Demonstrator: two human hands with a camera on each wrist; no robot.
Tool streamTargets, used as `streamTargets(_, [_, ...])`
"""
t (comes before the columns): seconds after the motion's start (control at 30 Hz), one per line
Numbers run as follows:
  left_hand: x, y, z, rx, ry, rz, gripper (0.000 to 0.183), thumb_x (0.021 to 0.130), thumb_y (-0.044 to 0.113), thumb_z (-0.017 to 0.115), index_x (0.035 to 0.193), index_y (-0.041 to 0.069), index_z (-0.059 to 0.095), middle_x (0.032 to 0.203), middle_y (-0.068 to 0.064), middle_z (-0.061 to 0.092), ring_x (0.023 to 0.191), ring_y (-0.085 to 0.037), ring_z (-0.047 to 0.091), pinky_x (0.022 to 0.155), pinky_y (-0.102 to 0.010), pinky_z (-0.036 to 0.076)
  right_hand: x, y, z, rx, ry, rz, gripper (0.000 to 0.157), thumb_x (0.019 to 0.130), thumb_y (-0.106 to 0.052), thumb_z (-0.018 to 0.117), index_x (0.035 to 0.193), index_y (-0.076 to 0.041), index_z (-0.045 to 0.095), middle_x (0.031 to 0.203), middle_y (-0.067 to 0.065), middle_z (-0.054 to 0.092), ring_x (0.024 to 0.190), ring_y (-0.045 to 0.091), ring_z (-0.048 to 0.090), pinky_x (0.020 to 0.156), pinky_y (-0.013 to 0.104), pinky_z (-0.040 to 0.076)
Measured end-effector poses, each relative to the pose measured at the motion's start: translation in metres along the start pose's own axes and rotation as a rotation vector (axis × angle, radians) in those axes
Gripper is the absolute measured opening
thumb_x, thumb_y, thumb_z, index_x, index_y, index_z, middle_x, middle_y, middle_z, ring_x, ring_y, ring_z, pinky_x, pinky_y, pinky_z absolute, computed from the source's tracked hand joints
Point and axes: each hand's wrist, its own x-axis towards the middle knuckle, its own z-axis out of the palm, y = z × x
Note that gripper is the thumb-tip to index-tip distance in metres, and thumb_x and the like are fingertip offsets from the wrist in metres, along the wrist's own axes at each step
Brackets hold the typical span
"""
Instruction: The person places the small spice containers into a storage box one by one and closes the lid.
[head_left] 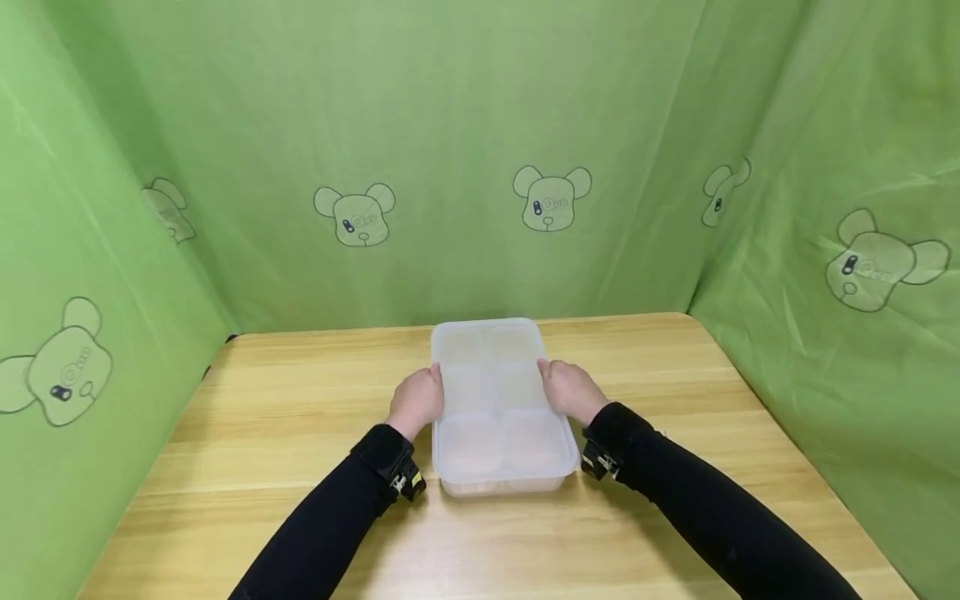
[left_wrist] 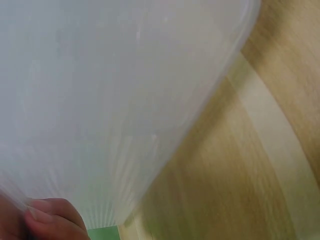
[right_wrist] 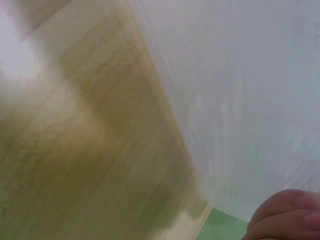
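Note:
A translucent white plastic food storage box with a lid stands lengthwise before me. Six faint sections show through the lid. My left hand grips its left long side, thumb up at the lid's edge. On the opposite side my right hand holds the box the same way. Close up in the left wrist view, curled fingers meet the box wall. The right wrist view likewise has fingers bent against the wall. Whether the base touches the table cannot be told.
The box is over a wood-grain table. Green cloth with bear-head drawings hangs behind the table and along its left and right sides.

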Motion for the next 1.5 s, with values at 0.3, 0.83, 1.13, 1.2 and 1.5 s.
streamTargets(0.3, [-0.001,-0.001,0.005,0.004,0.012,0.008,0.058,0.111,0.029,0.021,0.087,-0.001,0.065,0.08,-0.016,0.063,0.069,-0.028,0.059,0.073,-0.044,0.051,0.0,0.005,0.001,0.049,-0.041,0.028,0.06,0.111,-0.034,0.018,0.116,0.009,0.059,0.091,0.015,0.061,0.086,0.028,0.062,0.084,0.046,0.054])
streamTargets(0.83, [-0.002,0.0,0.003,-0.008,-0.033,-0.004,0.059,0.111,0.03,0.021,0.107,-0.006,0.067,0.101,-0.021,0.069,0.079,-0.03,0.064,0.08,-0.046,0.052,-0.002,0.009,0.001,0.129,-0.077,0.009,0.062,0.111,-0.034,0.018,0.126,0.013,0.055,0.1,0.017,0.064,0.097,0.032,0.064,0.091,0.049,0.052])
streamTargets(1.13, [-0.004,0.0,-0.002,-0.068,-0.057,0.002,0.059,0.112,0.03,0.02,0.109,-0.007,0.066,0.099,-0.021,0.067,0.08,-0.029,0.062,0.082,-0.045,0.051,-0.004,0.01,-0.003,0.205,-0.108,0.012,0.064,0.111,-0.037,0.017,0.135,0.013,0.049,0.113,0.021,0.063,0.107,0.034,0.062,0.095,0.049,0.05])
streamTargets(1.2, [-0.004,0.001,-0.003,-0.072,-0.064,0.006,0.059,0.112,0.029,0.02,0.112,-0.008,0.066,0.105,-0.022,0.068,0.085,-0.031,0.064,0.085,-0.046,0.051,-0.005,0.01,-0.004,0.209,-0.11,0.009,0.064,0.111,-0.037,0.018,0.136,0.014,0.048,0.115,0.023,0.062,0.109,0.036,0.062,0.096,0.049,0.05])
streamTargets(1.5, [-0.001,-0.002,0.0,-0.137,-0.068,-0.031,0.06,0.111,0.033,0.019,0.129,-0.008,0.058,0.122,-0.023,0.064,0.099,-0.034,0.064,0.092,-0.048,0.049,-0.001,0.01,-0.007,0.196,-0.126,-0.011,0.064,0.111,-0.037,0.017,0.141,0.013,0.043,0.127,0.028,0.059,0.117,0.04,0.059,0.099,0.051,0.048])
